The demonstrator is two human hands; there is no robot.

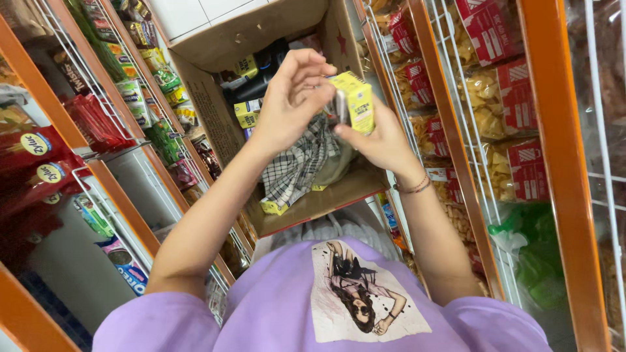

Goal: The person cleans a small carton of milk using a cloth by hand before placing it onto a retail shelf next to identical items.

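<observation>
Both my hands are raised over an open cardboard box (pixel 208 104). My right hand (pixel 378 140) grips a small yellow carton (pixel 357 101) from below and behind. My left hand (pixel 290 98) curls over the carton's top end, its fingertips pinching something small and pale there. Inside the box lie more small yellow cartons (pixel 246 112), some dark packages (pixel 264 68) and a black-and-white checked cloth (pixel 300 163). A thread bracelet (pixel 415 186) circles my right wrist.
Orange-framed wire shelves stand on both sides: red snack packs (pixel 98 120) and green packets (pixel 163 140) on the left, bags of chips with red labels (pixel 502 104) on the right. A green plastic bag (pixel 538 254) hangs low on the right. The aisle between is narrow.
</observation>
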